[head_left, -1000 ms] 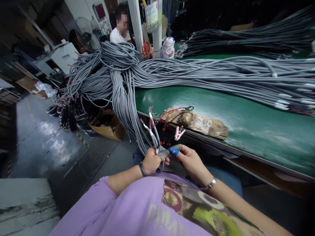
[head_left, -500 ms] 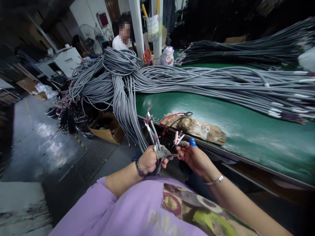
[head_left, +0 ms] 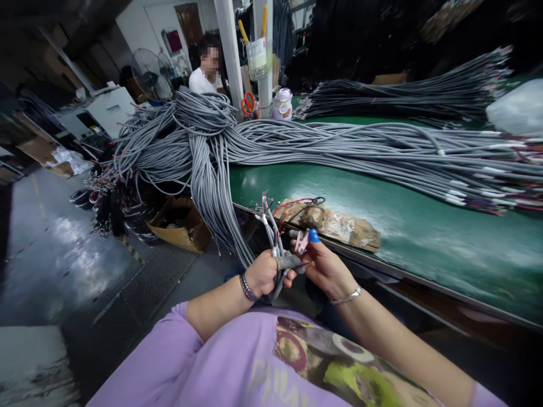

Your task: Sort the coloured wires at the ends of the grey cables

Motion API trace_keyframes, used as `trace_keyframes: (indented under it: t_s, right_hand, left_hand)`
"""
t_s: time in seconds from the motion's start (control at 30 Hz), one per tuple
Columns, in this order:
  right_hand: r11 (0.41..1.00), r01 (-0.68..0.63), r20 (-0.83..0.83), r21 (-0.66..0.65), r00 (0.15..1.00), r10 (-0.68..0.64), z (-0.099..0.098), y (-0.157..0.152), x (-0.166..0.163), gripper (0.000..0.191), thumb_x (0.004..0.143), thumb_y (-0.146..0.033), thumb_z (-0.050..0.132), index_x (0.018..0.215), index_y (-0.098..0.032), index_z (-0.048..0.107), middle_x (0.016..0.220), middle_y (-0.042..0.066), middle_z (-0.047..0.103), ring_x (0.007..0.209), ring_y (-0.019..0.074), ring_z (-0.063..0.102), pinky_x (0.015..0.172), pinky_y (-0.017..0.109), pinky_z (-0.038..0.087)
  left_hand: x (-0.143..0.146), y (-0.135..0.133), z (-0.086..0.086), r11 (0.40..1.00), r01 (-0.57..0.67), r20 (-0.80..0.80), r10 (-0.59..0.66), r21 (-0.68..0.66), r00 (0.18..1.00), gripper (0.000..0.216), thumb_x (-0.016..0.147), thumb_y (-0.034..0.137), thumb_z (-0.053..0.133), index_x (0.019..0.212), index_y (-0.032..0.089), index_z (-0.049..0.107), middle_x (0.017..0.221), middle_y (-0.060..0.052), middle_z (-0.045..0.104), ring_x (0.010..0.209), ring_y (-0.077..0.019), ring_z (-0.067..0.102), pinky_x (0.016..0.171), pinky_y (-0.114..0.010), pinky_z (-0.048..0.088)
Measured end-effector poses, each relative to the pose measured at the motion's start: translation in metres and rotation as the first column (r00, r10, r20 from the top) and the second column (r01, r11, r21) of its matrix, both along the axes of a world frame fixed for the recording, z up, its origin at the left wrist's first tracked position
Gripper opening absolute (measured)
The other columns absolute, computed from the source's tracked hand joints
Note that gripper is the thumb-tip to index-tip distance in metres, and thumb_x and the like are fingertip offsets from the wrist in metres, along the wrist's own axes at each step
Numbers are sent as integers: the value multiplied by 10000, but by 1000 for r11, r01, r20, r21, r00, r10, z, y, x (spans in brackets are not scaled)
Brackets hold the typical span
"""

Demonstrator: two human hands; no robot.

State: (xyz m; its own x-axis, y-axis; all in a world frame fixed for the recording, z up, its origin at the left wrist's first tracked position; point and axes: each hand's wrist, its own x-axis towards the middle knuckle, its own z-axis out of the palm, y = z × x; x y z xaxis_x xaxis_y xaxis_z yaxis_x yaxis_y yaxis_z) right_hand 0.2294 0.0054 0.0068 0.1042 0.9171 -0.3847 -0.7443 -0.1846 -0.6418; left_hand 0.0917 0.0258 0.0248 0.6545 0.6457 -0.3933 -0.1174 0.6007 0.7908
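Observation:
My left hand (head_left: 263, 274) is closed in a fist round a few grey cable ends (head_left: 271, 226), whose stripped coloured wires stick up above it. My right hand (head_left: 323, 265) is right beside it, its fingers pinched on a thin red wire from the cables; one fingertip wears a blue cap (head_left: 313, 235). A pink clip (head_left: 302, 240) shows just above the right fingers, at the bench edge. Both hands are held in front of my purple shirt, below the edge of the green bench (head_left: 424, 226).
A big pile of grey cables (head_left: 339, 144) lies across the bench and hangs off its left end towards a cardboard box (head_left: 178, 223) on the floor. A taped cardboard pad (head_left: 339, 223) with wires lies near the bench edge. Another person (head_left: 206, 70) sits at the back.
My right hand lifted from beside the left hand towards the clip, then came back down against the left hand. The left hand kept its hold on the cables.

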Motion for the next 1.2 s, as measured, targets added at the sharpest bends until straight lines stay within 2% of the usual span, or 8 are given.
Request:
trace_keyframes:
  t_s: [0.2, 0.3, 0.43, 0.57, 0.73, 0.87, 0.97, 1.2]
  right_hand:
    - [1000, 27, -51, 15, 998, -27, -4, 0, -3, 377, 639, -541, 805, 727, -193, 688, 683, 14, 694, 568, 131, 577, 540, 251, 492]
    - [998, -8, -73, 60, 997, 13, -9, -3, -1, 411, 642, -595, 776, 726, -204, 681, 700, 13, 698, 596, 137, 599, 570, 260, 514]
    - [988, -106, -74, 116, 991, 115, -11, -9, 4, 435, 725, -641, 678, 791, -211, 694, 751, 22, 707, 602, 131, 603, 548, 250, 512]
    - [981, -163, -78, 102, 982, 171, -6, -10, 7, 420, 771, -627, 643, 820, -214, 706, 792, 23, 716, 590, 109, 589, 545, 225, 511]
    - [989, -129, -26, 71, 991, 131, 1, -9, 5, 352, 711, -534, 754, 799, -196, 713, 777, 23, 717, 601, 110, 591, 550, 217, 503]
    - [993, -88, -31, 83, 995, 91, 1, -8, 3, 371, 724, -569, 726, 771, -201, 703, 739, 15, 701, 549, 107, 555, 495, 223, 472]
    - [995, -67, -29, 73, 997, 70, -2, -6, 3, 348, 725, -542, 739, 756, -199, 695, 698, 11, 688, 539, 111, 552, 503, 236, 470]
    - [987, -91, -5, 132, 996, 93, -8, -3, 1, 370, 737, -556, 717, 852, -204, 698, 711, 48, 701, 614, 205, 620, 560, 341, 494]
  left_hand:
    - [3, -1, -2, 1000, 0, -52, -1, -5, 999, 475, 477, 424, 861, 705, 124, 572, 515, 24, 537, 394, -63, 447, 350, -188, 337]
    - [1, -3, -1, 1000, -9, -47, 9, 13, 999, 492, 472, 455, 856, 695, 124, 568, 511, 20, 542, 396, -63, 452, 352, -183, 345]
    - [-6, -11, -2, 998, -48, -43, 50, 44, 998, 513, 469, 476, 858, 706, 134, 557, 541, 12, 574, 402, -71, 473, 353, -188, 368]
    - [-12, -23, -4, 992, -70, -77, 79, 106, 994, 496, 535, 538, 811, 687, 137, 561, 496, 16, 555, 385, -75, 476, 379, -198, 396]
    - [-7, -28, 0, 973, -186, -68, 196, 134, 978, 521, 514, 560, 816, 675, 130, 569, 501, 14, 548, 415, -76, 482, 396, -198, 420]
    - [-2, -27, 3, 965, -236, -62, 244, 117, 968, 518, 509, 543, 822, 689, 136, 558, 517, 17, 557, 411, -74, 483, 393, -199, 422]
    - [2, -25, 3, 963, -248, -69, 256, 108, 964, 513, 513, 528, 824, 711, 127, 573, 554, 6, 580, 421, -69, 487, 389, -192, 417]
    - [7, -23, 0, 965, -239, -124, 252, 108, 960, 525, 515, 547, 811, 723, 123, 583, 542, 3, 581, 406, -74, 496, 367, -182, 393]
